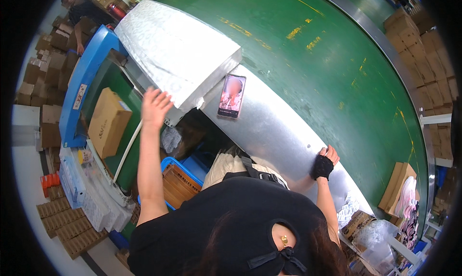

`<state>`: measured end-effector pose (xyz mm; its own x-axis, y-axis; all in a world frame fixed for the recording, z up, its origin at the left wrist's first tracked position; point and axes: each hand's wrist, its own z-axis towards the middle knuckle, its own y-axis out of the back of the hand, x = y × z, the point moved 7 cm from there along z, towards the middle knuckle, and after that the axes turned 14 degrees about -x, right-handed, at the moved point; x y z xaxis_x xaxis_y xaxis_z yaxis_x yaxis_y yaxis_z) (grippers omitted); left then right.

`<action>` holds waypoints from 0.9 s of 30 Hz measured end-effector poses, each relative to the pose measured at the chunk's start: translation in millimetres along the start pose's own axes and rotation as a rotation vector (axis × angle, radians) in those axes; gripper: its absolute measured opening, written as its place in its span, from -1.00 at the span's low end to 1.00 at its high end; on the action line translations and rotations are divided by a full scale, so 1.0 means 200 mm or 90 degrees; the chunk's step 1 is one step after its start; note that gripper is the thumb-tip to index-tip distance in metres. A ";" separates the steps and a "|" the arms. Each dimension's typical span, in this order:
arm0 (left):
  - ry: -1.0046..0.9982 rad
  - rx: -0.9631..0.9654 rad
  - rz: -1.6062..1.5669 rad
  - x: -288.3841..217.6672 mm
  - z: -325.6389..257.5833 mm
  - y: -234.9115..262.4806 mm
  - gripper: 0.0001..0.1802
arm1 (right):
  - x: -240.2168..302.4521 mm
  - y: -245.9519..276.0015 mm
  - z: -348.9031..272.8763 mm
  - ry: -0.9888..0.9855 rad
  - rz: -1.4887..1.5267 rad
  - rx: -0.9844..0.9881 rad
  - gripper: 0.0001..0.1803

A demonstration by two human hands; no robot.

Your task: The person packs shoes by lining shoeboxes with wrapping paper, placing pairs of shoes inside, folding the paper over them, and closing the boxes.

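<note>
My left hand is raised with its fingers apart and holds nothing. It is nearest to the front corner of a large flat-topped block in white patterned wrapping; whether it touches the block I cannot tell. My right hand, in a black fingerless glove, rests on the metal edge strip of a green work surface, its fingers laid over the edge. Between the hands, a phone with a lit screen lies on the strip beside the wrapped block.
Left of my arm stands a blue arched frame with a brown carton inside it. A blue-rimmed crate sits below me. At the far left is another person among stacked cartons. An open carton with pale strips lies at right.
</note>
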<state>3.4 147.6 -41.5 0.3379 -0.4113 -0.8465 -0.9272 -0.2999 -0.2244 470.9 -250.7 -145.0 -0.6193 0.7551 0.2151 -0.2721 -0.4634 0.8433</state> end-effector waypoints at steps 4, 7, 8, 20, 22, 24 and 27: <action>-0.175 0.328 0.271 0.36 -0.43 -0.58 -0.73 | 0.00 0.01 0.02 -0.011 0.008 -0.021 -0.67; -0.526 0.568 0.540 0.73 -0.77 -0.84 -0.47 | -0.05 0.02 0.03 -0.021 -0.003 -0.043 -0.70; -0.686 0.646 0.526 0.82 -0.88 -0.85 -0.45 | -0.06 0.02 0.04 -0.018 -0.004 -0.047 -0.71; -0.998 0.754 0.776 1.28 -1.07 -0.87 -0.38 | -0.07 0.05 0.00 -0.050 0.079 -0.134 -0.72; -1.011 0.771 0.770 1.31 -1.08 -0.89 -0.39 | -0.10 0.06 -0.01 -0.067 0.071 -0.151 -0.72; -1.013 0.758 0.783 1.30 -1.05 -0.87 -0.40 | -0.07 0.03 -0.02 -0.065 0.083 -0.156 -0.72; -1.025 0.677 0.810 1.26 -0.99 -0.82 -0.44 | -0.03 -0.07 0.01 -0.091 0.206 -0.133 -0.68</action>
<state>272.8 -76.9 -123.6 -0.1390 0.9784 -0.1527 -0.3977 0.0860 0.9135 480.2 -248.1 -157.4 -0.5933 0.6046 0.5315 -0.2332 -0.7610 0.6055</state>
